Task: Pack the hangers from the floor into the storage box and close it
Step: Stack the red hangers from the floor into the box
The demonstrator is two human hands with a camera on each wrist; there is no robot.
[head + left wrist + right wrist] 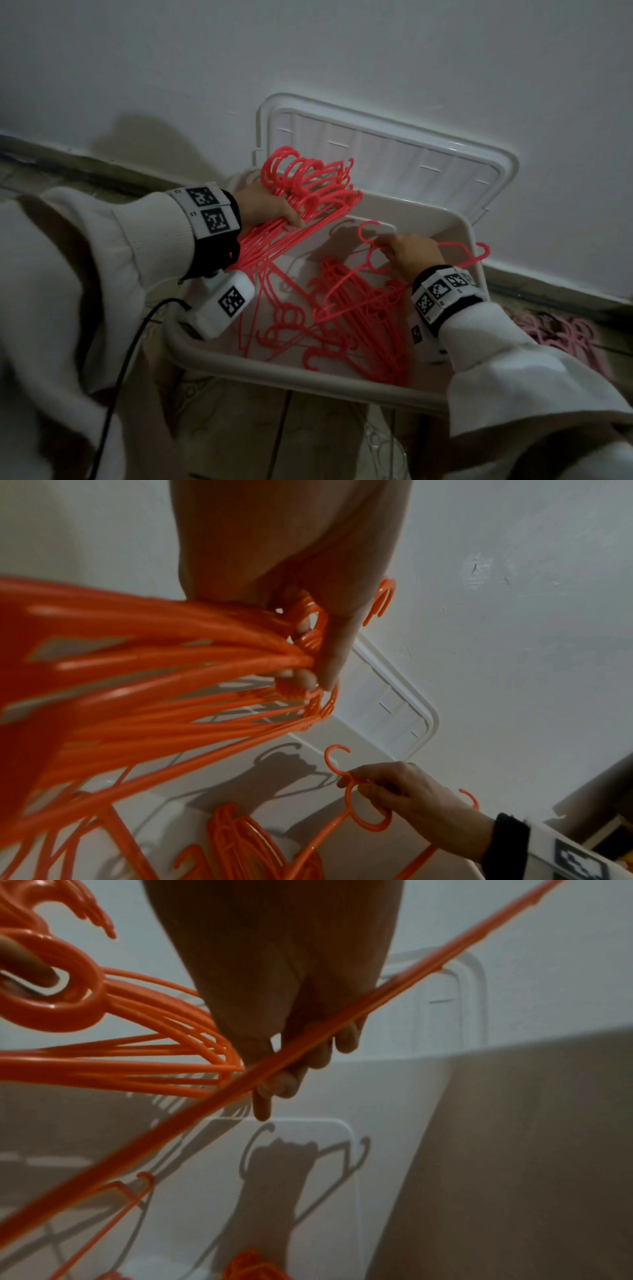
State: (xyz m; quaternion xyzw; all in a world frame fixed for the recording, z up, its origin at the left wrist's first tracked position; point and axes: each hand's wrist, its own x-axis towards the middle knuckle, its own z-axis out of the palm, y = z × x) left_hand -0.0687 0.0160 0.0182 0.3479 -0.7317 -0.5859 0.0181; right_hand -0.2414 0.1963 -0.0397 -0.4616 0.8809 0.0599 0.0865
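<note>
A white storage box [274, 373] sits on the floor with its lid [394, 150] open and leaning against the wall. Several coral-red hangers [363, 318] lie piled inside it. My left hand [274, 205] grips a thick bundle of hangers [308, 185] by their necks over the box's far left corner; the same grip shows around the bundle [154, 647] in the left wrist view. My right hand [400, 250] pinches a single hanger [348, 799] at its neck over the box's right side. One arm of that hanger [411, 980] crosses under my fingers [284, 1080].
A heap of pale pink hangers [558, 329] lies on the floor to the right of the box. The white wall [342, 51] stands directly behind the lid. A black cable [130, 359] trails from my left wrist down across the floor.
</note>
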